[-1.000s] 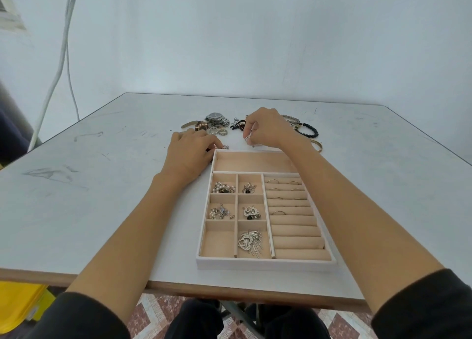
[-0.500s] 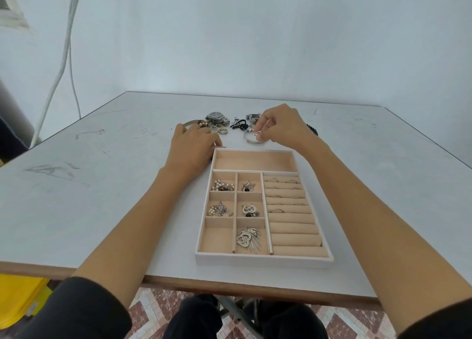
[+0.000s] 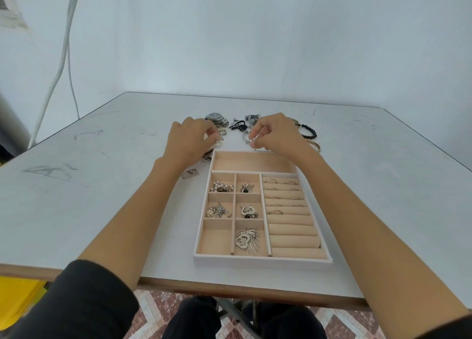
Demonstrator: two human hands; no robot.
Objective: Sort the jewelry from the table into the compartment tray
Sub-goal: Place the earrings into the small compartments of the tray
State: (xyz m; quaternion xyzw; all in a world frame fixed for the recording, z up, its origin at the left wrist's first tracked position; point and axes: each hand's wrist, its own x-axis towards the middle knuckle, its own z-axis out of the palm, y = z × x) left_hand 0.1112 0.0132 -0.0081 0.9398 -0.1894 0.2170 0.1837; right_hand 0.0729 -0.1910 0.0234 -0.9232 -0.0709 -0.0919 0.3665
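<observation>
View from a person's head, looking down over a grey table [image 3: 102, 185]. Both bare forearms reach forward from dark sleeves [image 3: 84, 300].

At far left a white cable [image 3: 65, 57] hangs down the wall. A yellow object [image 3: 15, 295] is cut off at the lower corner.

The left hand [image 3: 190, 142] lies knuckles up, just beyond the tray's far left corner. Its fingers curl down onto some small rings [image 3: 221, 139], but it is unclear whether they grip one. A dark piece [image 3: 207, 154] is half hidden under the palm. A small flat square [image 3: 190, 174] by the wrist is too blurred to name.

Behind the hands lie a watch [image 3: 215, 117], a black cord [image 3: 237, 125] and a second watch [image 3: 251, 117], which the right hand partly covers.

The compartment tray [image 3: 263, 262], white outside and beige inside, sits near the table's front edge, between the forearms. Its long axis runs away from the person, with the far end leaning slightly left.

A wide compartment spans the tray's far end. Nearer, on the left, small squares hold a pearl brooch [image 3: 221, 186], three other silvery pieces too fine to make out, and a large heart pendant [image 3: 247, 240]. On the right, padded rolls [image 3: 291, 230] hold thin rings [image 3: 268, 181] in the farther slots.

The right hand [image 3: 277, 134] hovers just past the tray's far rim, thumb and forefinger pinching a silver hoop [image 3: 247, 137]. Further right, a black bead bracelet [image 3: 309, 131] and a gold bangle [image 3: 316, 146] are partly hidden behind the wrist.
</observation>
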